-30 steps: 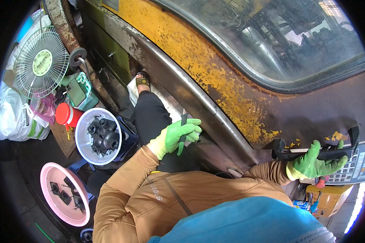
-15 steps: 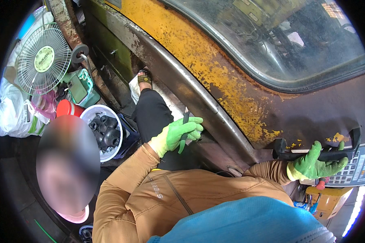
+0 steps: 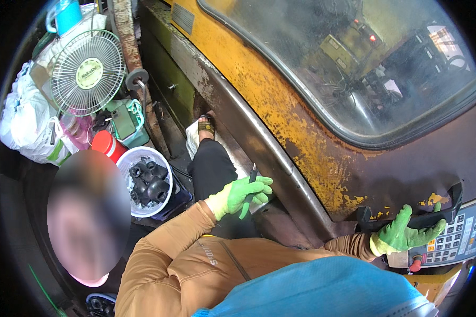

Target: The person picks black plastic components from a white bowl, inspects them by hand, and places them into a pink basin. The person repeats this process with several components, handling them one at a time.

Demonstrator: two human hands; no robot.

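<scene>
My left hand (image 3: pixel 242 196), in a green and pale yellow glove, is closed around a slim, dark, pointed hand tool (image 3: pixel 253 173). Its tip points away from me, and a green end shows below the fingers; I cannot make out its exact kind. On the right, my gloved right hand (image 3: pixel 407 231) is on the black door handle (image 3: pixel 427 218), thumb and one finger apart, with a fingertip showing behind the bar. The handle sits on a worn yellow and brown machine door (image 3: pixel 307 142) with a large window (image 3: pixel 349 68).
Left of me stands a white basket (image 3: pixel 170 193) of black rubbery parts, beside a red container (image 3: pixel 109 145). Farther back are a fan (image 3: pixel 89 73), white plastic bags (image 3: pixel 29 127) and a blue jug (image 3: pixel 69 17). A button panel (image 3: pixel 449 238) is beside my right hand.
My view has shifted, so the fan and basket appear farther right and more of the button panel shows. The left hand still holds the tool; the right stays at the handle.
</scene>
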